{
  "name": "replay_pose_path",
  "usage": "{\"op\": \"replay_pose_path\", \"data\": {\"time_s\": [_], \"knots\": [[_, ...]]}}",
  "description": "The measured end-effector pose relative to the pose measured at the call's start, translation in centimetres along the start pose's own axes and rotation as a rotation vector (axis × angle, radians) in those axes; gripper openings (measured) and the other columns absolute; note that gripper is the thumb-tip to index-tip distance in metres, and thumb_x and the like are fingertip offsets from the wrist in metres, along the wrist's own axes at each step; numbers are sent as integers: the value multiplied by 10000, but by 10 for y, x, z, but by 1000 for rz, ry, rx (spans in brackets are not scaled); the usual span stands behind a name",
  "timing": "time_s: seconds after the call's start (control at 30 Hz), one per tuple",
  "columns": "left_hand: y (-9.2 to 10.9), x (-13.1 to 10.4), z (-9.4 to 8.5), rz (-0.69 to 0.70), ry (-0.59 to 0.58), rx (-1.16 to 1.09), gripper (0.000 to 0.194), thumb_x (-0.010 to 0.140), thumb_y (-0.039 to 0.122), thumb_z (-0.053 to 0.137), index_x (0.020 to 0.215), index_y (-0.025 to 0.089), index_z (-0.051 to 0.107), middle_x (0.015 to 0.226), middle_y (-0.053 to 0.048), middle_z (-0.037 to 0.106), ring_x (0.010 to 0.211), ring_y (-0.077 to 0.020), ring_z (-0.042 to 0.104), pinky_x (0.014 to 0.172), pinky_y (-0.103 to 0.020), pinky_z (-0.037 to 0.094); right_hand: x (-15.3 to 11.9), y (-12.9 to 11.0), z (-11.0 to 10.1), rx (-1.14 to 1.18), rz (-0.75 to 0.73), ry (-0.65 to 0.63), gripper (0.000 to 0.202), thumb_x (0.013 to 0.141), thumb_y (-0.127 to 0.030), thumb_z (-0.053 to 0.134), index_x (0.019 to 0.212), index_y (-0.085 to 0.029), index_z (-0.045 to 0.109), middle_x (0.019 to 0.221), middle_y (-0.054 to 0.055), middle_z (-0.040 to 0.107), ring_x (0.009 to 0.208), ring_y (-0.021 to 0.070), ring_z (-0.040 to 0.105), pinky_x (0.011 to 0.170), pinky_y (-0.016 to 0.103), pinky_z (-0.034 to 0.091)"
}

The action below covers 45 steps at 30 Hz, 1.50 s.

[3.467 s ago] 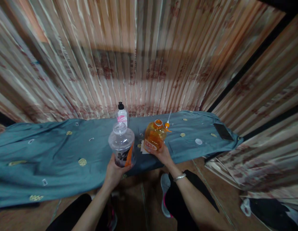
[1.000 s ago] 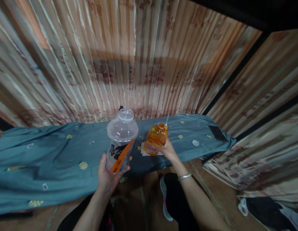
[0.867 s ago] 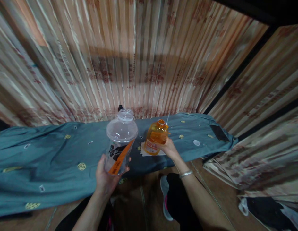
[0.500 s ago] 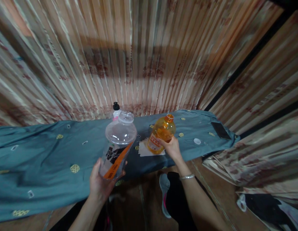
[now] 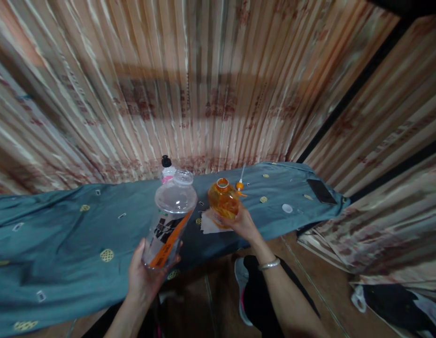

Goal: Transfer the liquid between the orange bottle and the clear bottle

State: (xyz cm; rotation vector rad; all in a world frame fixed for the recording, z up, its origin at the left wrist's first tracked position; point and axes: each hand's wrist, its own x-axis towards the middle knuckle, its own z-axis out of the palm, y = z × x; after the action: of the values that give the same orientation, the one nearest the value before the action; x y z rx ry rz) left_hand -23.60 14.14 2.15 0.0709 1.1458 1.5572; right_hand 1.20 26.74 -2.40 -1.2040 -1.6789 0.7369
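Note:
My left hand (image 5: 147,270) is wrapped round the lower part of a large clear plastic bottle (image 5: 175,202) with a black and orange label. That bottle has no cap and tilts a little to the right. In my right hand (image 5: 244,223) is an amber bottle (image 5: 223,199), also uncapped, held above a white sheet of paper (image 5: 210,224). Behind the amber bottle an orange pump head (image 5: 240,186) with a pale tube lies on the cloth. A bottle with a black cap (image 5: 166,169) stands behind the clear bottle, which partly hides it.
A teal patterned cloth (image 5: 115,197) covers the long narrow surface. On its right lie a white round disc (image 5: 287,208) and a dark flat phone-like object (image 5: 321,191). Pleated curtains (image 5: 203,94) hang close behind. A dark bag-like item (image 5: 390,305) rests on the floor at right.
My right hand has brought the amber bottle left, and its mouth now tips toward me. The orange pump head behind it has come into view. My left hand still holds the clear bottle.

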Motion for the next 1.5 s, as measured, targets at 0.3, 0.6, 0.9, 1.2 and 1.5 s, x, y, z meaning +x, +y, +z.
{"op": "replay_pose_path", "data": {"time_s": [0.3, 0.6, 0.9, 1.2, 1.5], "knots": [[-3, 10, -14, 57, -12, 30, 281, 862, 402, 682, 1005, 167, 746, 852, -130, 815, 692, -346, 800, 516, -443, 648, -4, -33, 5, -125, -5, 2, 686, 810, -402, 872, 1412, -204, 609, 1233, 136, 841, 1141, 353, 817, 975, 477, 670], [-3, 18, -23, 56, -27, 38, 293, 833, 400, 737, 1035, 190, 762, 841, -105, 815, 731, -345, 800, 542, -431, 650, -3, -36, 5, -211, -27, -42, 649, 836, -356, 855, 1418, -222, 600, 1225, 112, 840, 1147, 339, 815, 980, 460, 668], [-1, 18, -23, 74, 1, 35, 261, 807, 372, 757, 993, 189, 743, 816, -85, 821, 656, -303, 783, 533, -406, 650, -3, -35, 4, -226, -25, -48, 661, 847, -376, 854, 1432, -221, 588, 1236, 117, 837, 1150, 345, 813, 987, 458, 660], [5, 21, -28, 166, 13, 92, 285, 778, 429, 795, 952, 208, 749, 782, -54, 813, 699, -307, 797, 529, -361, 626, -8, -21, 11, -278, -66, 38, 714, 878, -452, 824, 1479, -178, 552, 1289, 189, 801, 1210, 386, 780, 1033, 506, 639], [18, 23, -37, 201, -75, 109, 342, 720, 385, 876, 974, 166, 806, 889, -86, 844, 709, -277, 783, 560, -357, 659, -15, -10, 18, -235, -58, 52, 771, 893, -470, 798, 1524, -127, 519, 1338, 228, 778, 1248, 388, 769, 1062, 540, 645]]}}
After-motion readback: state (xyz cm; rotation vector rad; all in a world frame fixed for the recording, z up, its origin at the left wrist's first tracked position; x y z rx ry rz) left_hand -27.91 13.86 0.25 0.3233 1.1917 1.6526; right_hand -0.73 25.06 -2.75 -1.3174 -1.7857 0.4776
